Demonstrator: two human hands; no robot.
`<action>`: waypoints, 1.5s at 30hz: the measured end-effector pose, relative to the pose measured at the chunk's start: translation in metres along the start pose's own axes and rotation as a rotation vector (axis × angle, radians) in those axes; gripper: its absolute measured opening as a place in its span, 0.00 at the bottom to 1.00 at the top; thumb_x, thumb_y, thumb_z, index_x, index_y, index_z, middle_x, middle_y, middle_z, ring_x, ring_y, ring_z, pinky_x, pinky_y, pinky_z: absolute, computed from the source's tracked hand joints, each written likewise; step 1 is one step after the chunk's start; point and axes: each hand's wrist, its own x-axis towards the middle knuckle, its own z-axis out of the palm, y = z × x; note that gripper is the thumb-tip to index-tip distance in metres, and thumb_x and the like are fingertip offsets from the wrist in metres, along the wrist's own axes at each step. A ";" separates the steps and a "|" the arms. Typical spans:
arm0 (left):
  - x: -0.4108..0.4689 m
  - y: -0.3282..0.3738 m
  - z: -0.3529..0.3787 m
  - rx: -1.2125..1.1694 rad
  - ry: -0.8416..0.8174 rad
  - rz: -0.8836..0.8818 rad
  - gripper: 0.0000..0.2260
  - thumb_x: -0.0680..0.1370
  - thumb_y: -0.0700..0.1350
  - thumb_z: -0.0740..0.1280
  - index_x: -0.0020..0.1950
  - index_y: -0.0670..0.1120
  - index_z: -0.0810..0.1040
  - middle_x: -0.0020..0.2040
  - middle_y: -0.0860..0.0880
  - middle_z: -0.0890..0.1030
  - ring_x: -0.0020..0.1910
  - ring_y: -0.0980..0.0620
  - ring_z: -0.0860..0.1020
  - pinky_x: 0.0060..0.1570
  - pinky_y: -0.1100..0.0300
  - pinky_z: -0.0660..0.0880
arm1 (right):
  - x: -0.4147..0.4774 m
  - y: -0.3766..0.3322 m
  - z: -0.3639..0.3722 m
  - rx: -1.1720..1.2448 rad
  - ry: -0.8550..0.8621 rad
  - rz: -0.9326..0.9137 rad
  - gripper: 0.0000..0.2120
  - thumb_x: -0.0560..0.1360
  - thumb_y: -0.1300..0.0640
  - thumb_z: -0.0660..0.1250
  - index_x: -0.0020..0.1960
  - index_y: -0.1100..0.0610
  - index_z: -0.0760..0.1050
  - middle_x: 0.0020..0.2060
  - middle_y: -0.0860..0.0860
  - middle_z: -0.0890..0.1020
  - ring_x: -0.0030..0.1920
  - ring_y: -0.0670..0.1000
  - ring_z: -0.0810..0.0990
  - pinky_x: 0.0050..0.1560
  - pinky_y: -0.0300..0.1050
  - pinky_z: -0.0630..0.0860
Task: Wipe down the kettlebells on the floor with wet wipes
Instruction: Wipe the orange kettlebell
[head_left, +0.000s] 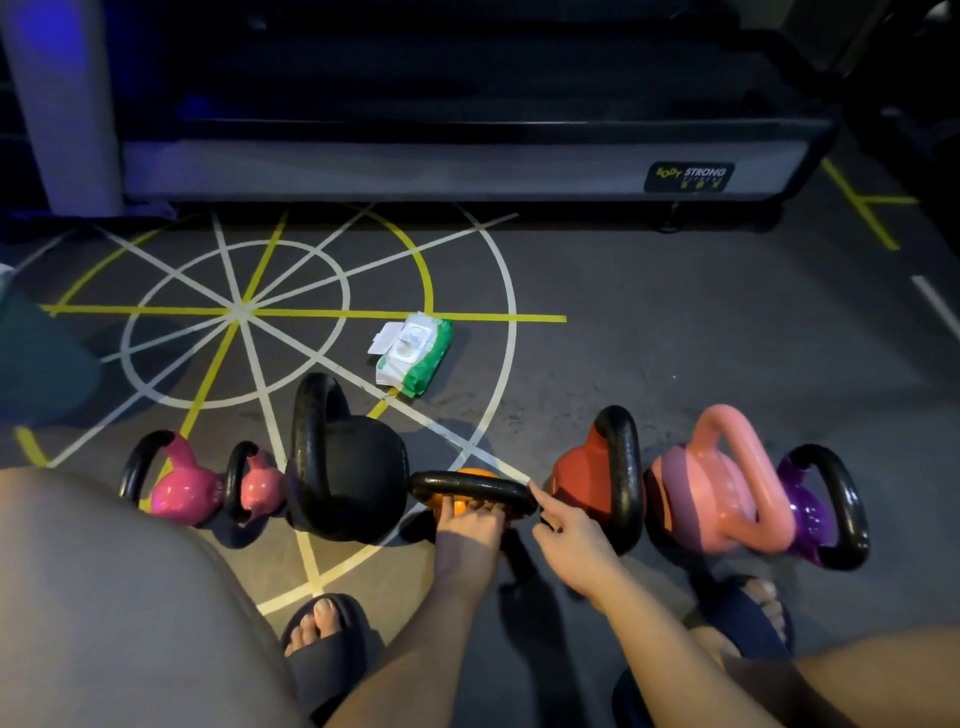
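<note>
1. Left hand (470, 522) grips the black handle of the orange kettlebell (470, 474), fingers curled round the bar
2. Right hand (574, 540): index finger straight, tip touching the right end of that same handle; other fingers curled under, cannot tell whether they hold anything
3. 7 kettlebells stand in 1 row on the floor (675, 338), just ahead of the person's feet. Left to right: pink kettlebell (182, 493), small pink kettlebell (257, 488), large black kettlebell (353, 467), orange, red kettlebell (576, 465), pink-and-purple kettlebell (717, 488), purple kettlebell (808, 512)
4. Crowding: the orange one sits low between the black one, just beside its handle on the left, and the red one close on the right
5. Wet wipes pack (415, 353) lies beyond the row, well apart from both hands, flip lid open
6. Materials: coloured bodies glossy and rounded; black one matte; handles are thick dark loops, except the pink-and-purple one, whose handle is a pink angular loop. Pack is soft white film with green edging
7. Floor grey, marked with white and yellow lines and arcs. Behind it, a grey equipment base (467, 166) with a "BODY STRONG" label (688, 176). Both feet wear dark slides (332, 660)
</note>
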 end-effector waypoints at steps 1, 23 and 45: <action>0.003 0.003 -0.003 0.058 -0.073 -0.013 0.19 0.77 0.39 0.66 0.67 0.52 0.77 0.63 0.51 0.81 0.70 0.46 0.73 0.74 0.41 0.56 | 0.001 0.000 0.001 -0.019 -0.005 -0.001 0.28 0.81 0.57 0.60 0.77 0.37 0.61 0.68 0.51 0.76 0.53 0.44 0.77 0.52 0.33 0.72; -0.015 0.019 -0.003 -0.354 0.179 -0.138 0.13 0.75 0.42 0.73 0.59 0.51 0.83 0.55 0.49 0.84 0.58 0.49 0.80 0.63 0.54 0.74 | 0.004 0.003 0.006 -0.042 0.077 -0.021 0.27 0.79 0.57 0.60 0.73 0.36 0.66 0.55 0.51 0.83 0.40 0.46 0.78 0.46 0.42 0.77; -0.015 0.015 -0.050 -2.088 0.234 -0.952 0.08 0.83 0.35 0.62 0.54 0.42 0.81 0.49 0.43 0.85 0.50 0.46 0.82 0.52 0.52 0.77 | 0.010 -0.005 0.009 0.015 0.122 -0.008 0.25 0.79 0.60 0.59 0.72 0.42 0.71 0.38 0.48 0.82 0.28 0.43 0.71 0.30 0.33 0.68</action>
